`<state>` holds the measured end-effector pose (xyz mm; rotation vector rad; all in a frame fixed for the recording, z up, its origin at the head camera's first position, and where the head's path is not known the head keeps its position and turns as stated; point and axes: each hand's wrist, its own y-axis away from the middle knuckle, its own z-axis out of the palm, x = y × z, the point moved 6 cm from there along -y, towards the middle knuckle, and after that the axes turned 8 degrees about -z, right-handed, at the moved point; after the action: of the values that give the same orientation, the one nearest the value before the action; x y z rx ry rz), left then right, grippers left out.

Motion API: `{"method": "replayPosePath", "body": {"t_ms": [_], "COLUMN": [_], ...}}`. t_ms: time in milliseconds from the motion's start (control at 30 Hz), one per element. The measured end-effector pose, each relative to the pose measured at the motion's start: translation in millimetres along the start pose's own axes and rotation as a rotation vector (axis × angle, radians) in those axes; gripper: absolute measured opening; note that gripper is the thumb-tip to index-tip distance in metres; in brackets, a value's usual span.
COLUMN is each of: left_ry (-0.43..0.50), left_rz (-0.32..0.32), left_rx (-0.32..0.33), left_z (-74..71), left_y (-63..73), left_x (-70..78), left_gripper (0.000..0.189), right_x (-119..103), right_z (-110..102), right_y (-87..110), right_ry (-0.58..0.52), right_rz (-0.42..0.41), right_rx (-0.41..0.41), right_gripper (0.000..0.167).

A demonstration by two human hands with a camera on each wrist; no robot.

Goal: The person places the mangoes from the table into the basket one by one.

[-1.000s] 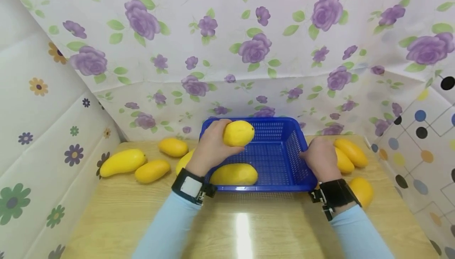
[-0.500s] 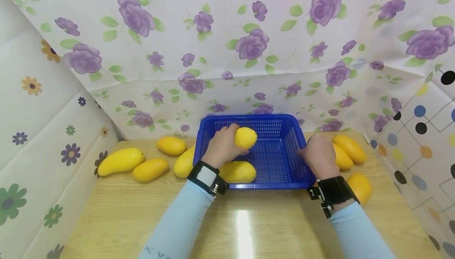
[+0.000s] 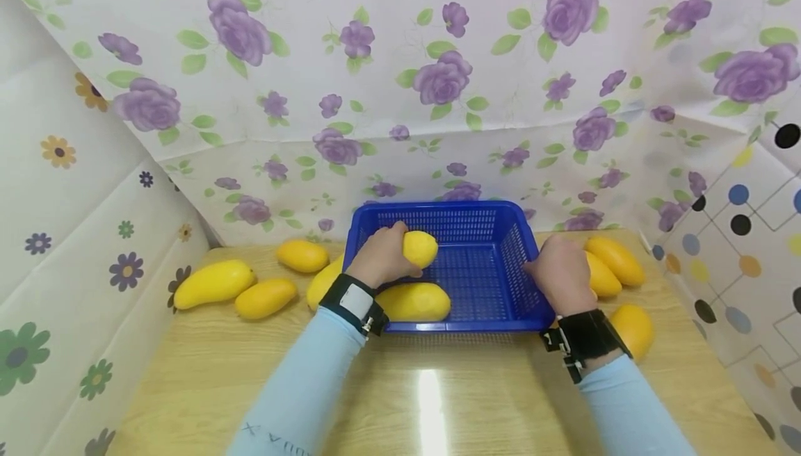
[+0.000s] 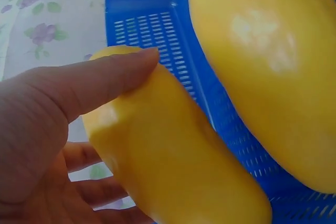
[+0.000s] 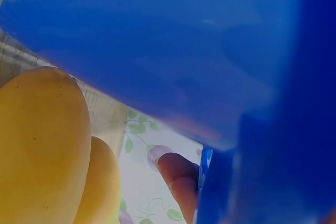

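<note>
My left hand [image 3: 379, 259] holds a yellow mango [image 3: 421, 249] inside the left part of a blue plastic basket [image 3: 478, 282]. In the left wrist view the thumb lies across the top of this mango [image 4: 168, 145], and the other fingers curl beneath it. A second mango [image 3: 416, 302] lies in the basket along its near side. My right hand [image 3: 563, 274] grips the basket's right rim. In the right wrist view its fingertips [image 5: 178, 169] show past the blue wall [image 5: 131, 40], while the rest of that hand is mostly hidden.
Outside the basket's left side lie several mangoes, among them a long one [image 3: 214, 284] and a smaller one [image 3: 267, 298]. More stand by my right hand, including a mango [image 3: 616, 261] behind it and another [image 3: 633, 329] beside the wrist. A flowered cloth [image 3: 281, 115] hangs behind the wooden table [image 3: 388, 386].
My left hand has lowered the mango from above the basket into it, then shifted slightly left. The right hand keeps its hold on the rim.
</note>
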<state>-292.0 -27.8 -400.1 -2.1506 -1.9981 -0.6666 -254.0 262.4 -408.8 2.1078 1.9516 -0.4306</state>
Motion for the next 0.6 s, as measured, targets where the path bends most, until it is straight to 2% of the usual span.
{"method": "replayPosePath", "body": {"t_ms": [133, 400, 600], "left_ry": [-0.009, -0.076, -0.099], "left_rz": [-0.008, -0.053, -0.042], "left_rx": [-0.045, -0.119, -0.207], "left_z": [4.5, 16.1, 24.4], "left_y": [-5.5, -12.5, -10.9], "left_x": [1.3, -0.1, 1.8], "left_gripper": [0.082, 0.094, 0.081], "right_x": [-0.1, 0.7, 0.6], "right_z": [-0.6, -0.8, 0.5], "right_y": [0.3, 0.8, 0.0], "right_ry": [0.002, 0.003, -0.004], "right_rz": [0.003, 0.009, 0.009], "right_rx": [-0.005, 0.016, 0.016], "right_gripper": [0.032, 0.032, 0.032]}}
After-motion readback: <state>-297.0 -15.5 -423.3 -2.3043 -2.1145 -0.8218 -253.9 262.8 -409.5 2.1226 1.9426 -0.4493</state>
